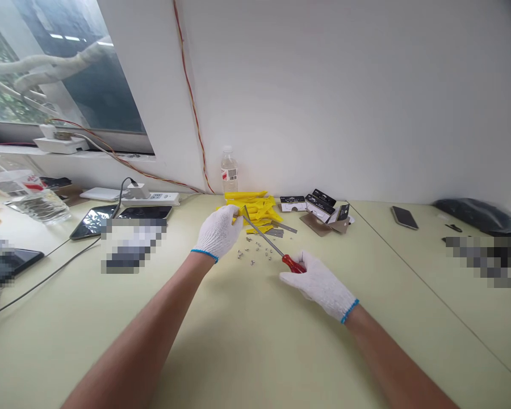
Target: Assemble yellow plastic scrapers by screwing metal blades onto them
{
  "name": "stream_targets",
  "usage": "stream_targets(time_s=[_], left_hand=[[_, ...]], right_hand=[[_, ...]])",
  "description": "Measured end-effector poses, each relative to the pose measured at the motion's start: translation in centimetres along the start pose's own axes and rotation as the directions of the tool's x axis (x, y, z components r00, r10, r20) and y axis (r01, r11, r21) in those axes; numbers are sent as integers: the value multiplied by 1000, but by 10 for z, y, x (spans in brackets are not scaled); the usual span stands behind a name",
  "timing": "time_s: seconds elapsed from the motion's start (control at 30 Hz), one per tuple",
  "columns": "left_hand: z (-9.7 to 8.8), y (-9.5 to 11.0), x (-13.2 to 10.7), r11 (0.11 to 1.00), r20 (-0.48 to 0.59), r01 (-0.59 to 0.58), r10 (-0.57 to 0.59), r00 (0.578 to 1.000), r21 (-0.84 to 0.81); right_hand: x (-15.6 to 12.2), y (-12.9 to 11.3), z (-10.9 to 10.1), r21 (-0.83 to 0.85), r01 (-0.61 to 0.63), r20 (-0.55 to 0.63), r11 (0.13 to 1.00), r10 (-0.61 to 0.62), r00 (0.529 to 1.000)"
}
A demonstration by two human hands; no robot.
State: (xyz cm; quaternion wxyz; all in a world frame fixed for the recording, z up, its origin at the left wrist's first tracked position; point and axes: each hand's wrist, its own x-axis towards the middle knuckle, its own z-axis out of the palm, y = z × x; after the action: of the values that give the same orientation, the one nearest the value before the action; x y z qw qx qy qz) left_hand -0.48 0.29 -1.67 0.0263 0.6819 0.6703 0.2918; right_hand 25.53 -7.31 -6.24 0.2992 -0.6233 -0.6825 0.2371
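Observation:
My right hand [319, 284], in a white knit glove with a blue cuff, is closed around the red handle of a screwdriver [293, 264]. The shaft slants up and left to my left hand [218, 232], also gloved. Its fingers are pinched together by the screwdriver's tip; what they hold is partly hidden, with a bit of yellow showing there. Just behind lies a heap of yellow plastic pieces [262, 207]. Flat grey metal strips [284, 227] lie at its near edge. Several small shiny metal fasteners [252, 262] are scattered on the table below the shaft.
A water bottle [229, 173] stands by the wall behind the heap. Black-and-white card packages [321, 207] lie right of it. A phone [404, 217] and black bag [472, 215] are farther right. At left are a power strip [157, 199], phones, cables and a tilted large bottle [38, 196].

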Motion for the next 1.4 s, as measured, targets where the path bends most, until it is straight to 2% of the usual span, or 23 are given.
stream_targets(time_s=[0.2, 0.3, 0.43, 0.47, 0.53, 0.6, 0.67, 0.73, 0.83, 0.9, 1.03, 1.13, 1.2, 1.3, 1.4], left_hand=[[1, 4, -2, 1000, 26, -16, 16, 1000, 0], [0, 6, -3, 1000, 38, -2, 2, 999, -4], [-2, 6, -3, 1000, 36, 6, -6, 999, 8], [-2, 5, -3, 1000, 35, 5, -5, 999, 8], [-2, 5, -3, 1000, 36, 4, -4, 999, 7], [-2, 4, -3, 1000, 33, 3, -3, 999, 3], [-1, 4, -3, 1000, 28, -2, 2, 1000, 3], [-1, 4, -3, 1000, 28, -5, 5, 1000, 6], [0, 3, -3, 1000, 38, -5, 5, 999, 10], [0, 2, -3, 1000, 41, -2, 1, 999, 14], [-1, 3, -4, 1000, 42, 7, -7, 999, 10], [-1, 3, -4, 1000, 48, 6, -6, 999, 4], [0, 3, -4, 1000, 58, 1, -1, 998, -1], [0, 2, -4, 1000, 50, -3, 3, 999, -8], [-2, 2, -4, 1000, 50, 16, -15, 999, -18]], right_hand=[[11, 0, -10, -52, -21, 0, 998, 21, 1000], [9, -4, -16, -21, -31, 118, 999, 33, 992], [2, -10, -17, 45, -117, 332, 992, 96, 939], [1, -11, -16, 41, -132, 325, 990, 111, 939], [2, -9, -13, 3, -117, 208, 993, 114, 971], [5, -5, -10, -56, -46, 48, 997, 48, 998], [7, -2, -8, -109, 41, -24, 993, -44, 999], [7, -2, -8, -117, 80, -4, 990, -81, 997], [4, -4, -8, -43, -11, 110, 999, 15, 994], [3, -5, -7, -25, -63, 140, 998, 66, 988], [2, -4, -5, -86, -29, 23, 996, 31, 999], [4, -4, -9, -112, 31, -20, 993, -34, 999], [5, -4, -12, -95, 58, 14, 994, -57, 998], [7, -2, -15, 6, 15, 94, 1000, -16, 995], [8, 2, -15, 45, 41, 50, 998, -43, 998]])
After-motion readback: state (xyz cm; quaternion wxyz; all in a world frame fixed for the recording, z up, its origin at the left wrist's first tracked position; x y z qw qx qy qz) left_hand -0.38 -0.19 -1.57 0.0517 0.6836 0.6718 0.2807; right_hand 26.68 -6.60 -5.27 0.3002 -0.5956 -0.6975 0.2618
